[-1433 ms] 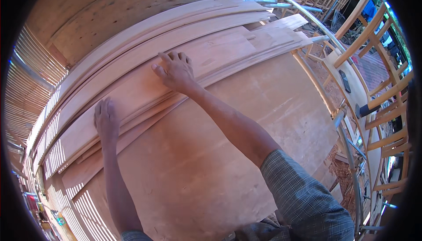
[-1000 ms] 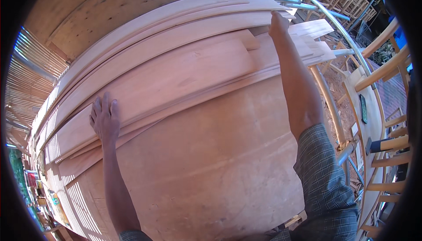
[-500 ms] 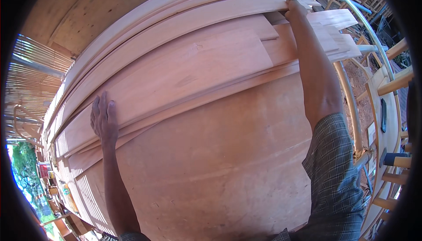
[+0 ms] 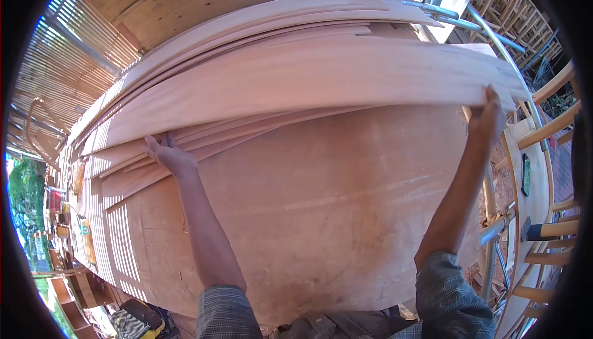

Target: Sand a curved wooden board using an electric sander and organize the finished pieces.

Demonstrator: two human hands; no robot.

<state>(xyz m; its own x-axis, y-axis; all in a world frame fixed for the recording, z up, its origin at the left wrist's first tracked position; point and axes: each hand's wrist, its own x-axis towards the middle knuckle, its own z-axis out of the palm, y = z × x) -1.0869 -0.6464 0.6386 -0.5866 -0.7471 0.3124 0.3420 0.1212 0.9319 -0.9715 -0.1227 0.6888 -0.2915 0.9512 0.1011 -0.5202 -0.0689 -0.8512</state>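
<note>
A long, wide, pale wooden plank (image 4: 309, 79) lies slantwise over a stack of similar planks, its near edge raised. My right hand (image 4: 487, 119) grips the plank's near edge close to its right end, fingers closed round it. At the left part of the same edge is my left hand (image 4: 172, 155), palm up, with the fingertips partly hidden beneath the wood. Under the plank, several thinner boards (image 4: 148, 181) fan out toward me. Behind it, more stacked planks (image 4: 296, 6) run along the far side.
The broad wooden tabletop (image 4: 296, 215) fills the middle, its near edge against me. Metal pipes (image 4: 445, 11) stand at the far right. A dark phone-like object (image 4: 525, 175) lies on a wooden piece at right. A slatted screen (image 4: 80, 42) is at left, and a bag (image 4: 139, 320) at lower left.
My right hand has come from the far stack toward me, bringing a plank over the nearer boards. My left hand has gone from lying on a board to the moved plank's near edge.
</note>
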